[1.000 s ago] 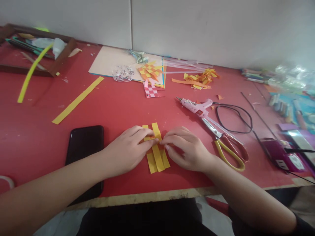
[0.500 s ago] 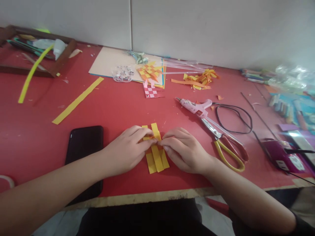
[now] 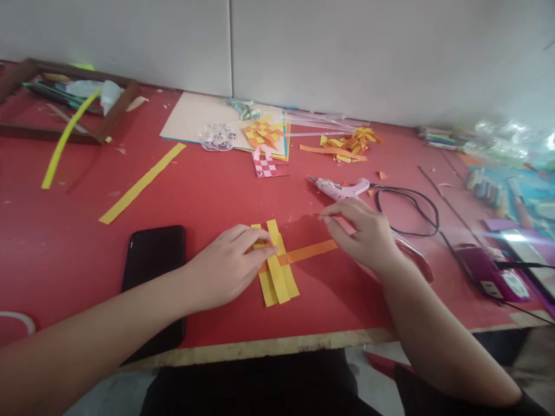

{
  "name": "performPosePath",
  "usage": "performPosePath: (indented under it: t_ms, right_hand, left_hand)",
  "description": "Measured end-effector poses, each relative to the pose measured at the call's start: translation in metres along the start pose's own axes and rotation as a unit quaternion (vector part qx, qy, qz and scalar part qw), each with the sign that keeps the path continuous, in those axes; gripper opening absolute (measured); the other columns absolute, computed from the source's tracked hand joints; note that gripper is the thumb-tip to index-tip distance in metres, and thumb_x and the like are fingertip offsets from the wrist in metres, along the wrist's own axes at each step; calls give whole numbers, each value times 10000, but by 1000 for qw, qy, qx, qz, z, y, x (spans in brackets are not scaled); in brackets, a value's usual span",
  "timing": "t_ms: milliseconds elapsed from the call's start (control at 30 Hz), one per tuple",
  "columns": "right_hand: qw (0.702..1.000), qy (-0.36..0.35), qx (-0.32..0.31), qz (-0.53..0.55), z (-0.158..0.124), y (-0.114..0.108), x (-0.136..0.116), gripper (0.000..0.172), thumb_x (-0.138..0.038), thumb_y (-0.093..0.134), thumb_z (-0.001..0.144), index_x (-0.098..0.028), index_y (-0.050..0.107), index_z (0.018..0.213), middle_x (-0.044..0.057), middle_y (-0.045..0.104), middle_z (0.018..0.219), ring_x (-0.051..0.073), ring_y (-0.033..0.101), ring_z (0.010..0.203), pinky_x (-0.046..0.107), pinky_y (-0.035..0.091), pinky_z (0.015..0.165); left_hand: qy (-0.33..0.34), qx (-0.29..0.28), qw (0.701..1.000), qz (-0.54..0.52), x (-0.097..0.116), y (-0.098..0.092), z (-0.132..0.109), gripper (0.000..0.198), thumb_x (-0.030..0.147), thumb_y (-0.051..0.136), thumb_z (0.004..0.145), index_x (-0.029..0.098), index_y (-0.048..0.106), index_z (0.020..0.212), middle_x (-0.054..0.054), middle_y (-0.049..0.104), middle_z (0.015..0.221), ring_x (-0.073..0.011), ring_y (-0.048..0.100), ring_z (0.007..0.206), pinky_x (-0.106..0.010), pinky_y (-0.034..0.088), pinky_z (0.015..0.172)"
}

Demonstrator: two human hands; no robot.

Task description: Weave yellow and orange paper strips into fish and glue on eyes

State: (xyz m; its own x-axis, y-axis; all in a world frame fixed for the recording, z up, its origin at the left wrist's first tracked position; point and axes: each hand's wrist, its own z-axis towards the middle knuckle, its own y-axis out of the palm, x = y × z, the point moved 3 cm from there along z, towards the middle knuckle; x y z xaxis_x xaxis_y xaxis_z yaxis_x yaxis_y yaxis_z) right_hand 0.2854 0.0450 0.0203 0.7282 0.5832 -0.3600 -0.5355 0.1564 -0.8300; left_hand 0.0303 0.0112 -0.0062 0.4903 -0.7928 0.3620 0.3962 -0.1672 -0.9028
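Yellow paper strips lie side by side near the table's front edge, with an orange paper strip crossing them and sticking out to the right. My left hand rests at their left side, thumb and fingertips closed on a yellow strip; its fingers hide part of the crossing. Raised to the right of the strips, my right hand has its thumb and fingers apart, with nothing seen in them. Just beyond it lies a pink glue gun. Scissors are mostly covered by my right hand and forearm.
A black phone lies under my left forearm. Farther back are a loose yellow strip, a checkered woven paper fish, a bag of googly eyes, orange scraps and a wooden tray. The glue gun's cord loops at right.
My right hand has left the strips and moved up and to the right, over the scissors. The orange strip's right end now shows. My left hand stays on the yellow strips.
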Motion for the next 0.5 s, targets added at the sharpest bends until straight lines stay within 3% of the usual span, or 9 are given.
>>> performPosePath:
  t_ms: [67, 167, 300, 500]
  right_hand:
    - [999, -25, -15, 17, 1, -6, 4, 86, -173, 600, 897, -246, 645, 905, 35, 701, 818, 201, 639, 779, 380, 515, 755]
    - [987, -81, -123, 69, 1, -3, -6, 74, -234, 642, 908, -242, 672, 976, 38, 707, 881, 198, 643, 839, 374, 512, 801]
    - [967, -45, -241, 71, -4, 10, -20, 199, -351, 674, 897, -237, 666, 1059, 68, 670, 1031, 227, 620, 972, 401, 514, 863]
    - [958, -10, -275, 80, -7, 15, -24, 51, -275, 634, 914, -225, 624, 913, 75, 595, 1056, 221, 580, 1006, 406, 496, 895]
  left_hand:
    - [-1, 1, 1000, -3, 0, 0, 0, 359, 112, 406, 984, 132, 623, 1270, -163, 601, 1244, -283, 550, 1096, -492, 511, 932]
    - [-7, -1, 1000, -10, 0, -1, 1, 367, 113, 407, 983, 139, 619, 1282, -159, 601, 1245, -279, 553, 1107, -494, 505, 947]
    - [-17, -5, 1000, -21, 0, -1, 2, 362, 137, 407, 992, 157, 625, 1281, -150, 600, 1245, -272, 563, 1097, -488, 506, 940]
    - [-22, -7, 999, -34, 0, -2, 2, 362, 140, 408, 993, 157, 626, 1281, -151, 596, 1242, -275, 555, 1091, -492, 500, 940]
